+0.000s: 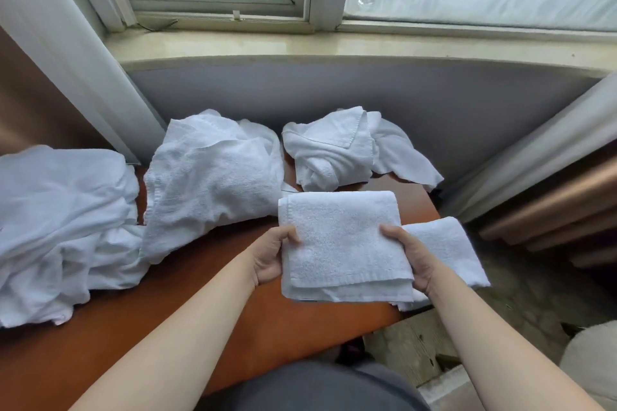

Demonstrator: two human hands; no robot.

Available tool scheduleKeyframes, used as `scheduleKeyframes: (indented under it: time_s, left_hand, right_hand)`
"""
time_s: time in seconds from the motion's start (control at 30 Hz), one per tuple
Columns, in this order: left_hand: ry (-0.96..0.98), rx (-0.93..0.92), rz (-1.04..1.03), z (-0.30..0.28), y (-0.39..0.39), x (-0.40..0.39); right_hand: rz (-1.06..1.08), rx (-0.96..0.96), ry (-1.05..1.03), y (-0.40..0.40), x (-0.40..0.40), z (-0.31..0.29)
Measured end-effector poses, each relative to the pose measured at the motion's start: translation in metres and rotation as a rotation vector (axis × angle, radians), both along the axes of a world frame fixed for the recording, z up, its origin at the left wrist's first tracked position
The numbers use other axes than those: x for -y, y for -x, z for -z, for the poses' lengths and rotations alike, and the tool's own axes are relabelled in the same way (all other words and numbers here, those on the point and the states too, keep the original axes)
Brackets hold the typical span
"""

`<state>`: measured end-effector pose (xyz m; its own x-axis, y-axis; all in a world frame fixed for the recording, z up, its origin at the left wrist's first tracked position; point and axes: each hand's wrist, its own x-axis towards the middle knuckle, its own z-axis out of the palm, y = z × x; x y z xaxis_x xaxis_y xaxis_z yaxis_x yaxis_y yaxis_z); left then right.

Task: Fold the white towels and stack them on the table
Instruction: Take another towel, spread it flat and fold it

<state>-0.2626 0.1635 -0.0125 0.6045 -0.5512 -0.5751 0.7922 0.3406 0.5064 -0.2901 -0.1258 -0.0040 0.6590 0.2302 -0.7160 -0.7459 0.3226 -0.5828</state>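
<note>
Towels cover most of the far half of the table (200, 294), and most of them are not folded yet. Biggest is the crumpled heap (56, 227) at the left edge, which hangs a little over the side. Next to it, toward the far edge, lies a second loose towel (213, 173), and at the far right corner a smaller bundle (337, 150) with one flap spread out. These three piles are the work that is left, as far as I can judge.

At the right edge of the table sits one small folded towel (447, 247), the beginning of my stack. It reaches slightly past the near right corner.

Smallest matter is what I hold now: a folded towel (344, 243), already a neat rectangle, just beside the stack and partly over it. My left hand (272, 255) grips its left side with the thumb on top, and my right hand (412, 255) grips the right side in the same way. I think this one only needs to be laid on the stack.
</note>
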Motion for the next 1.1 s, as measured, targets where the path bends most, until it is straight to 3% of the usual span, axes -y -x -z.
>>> scheduleKeyframes:
  time_s: [0.27,0.5,0.8,1.1]
  left_hand:
    - [-0.422,0.112,-0.013,0.007,-0.007,0.091]
    - [-0.540,0.092,0.070,0.024,0.005,0.181]
    - [-0.754,-0.002,0.104,0.071,0.019,0.235]
    - [-0.739,0.044,0.083,0.082,0.026,0.239]
  right_hand:
    - [0.072,0.041,0.276,-0.005,0.096,-0.014]
    - [0.016,0.133,0.625,-0.004,0.181,-0.010]
    - [-0.305,0.200,0.780,-0.022,0.237,0.048]
    - [-0.306,0.256,0.773,-0.031,0.264,0.067]
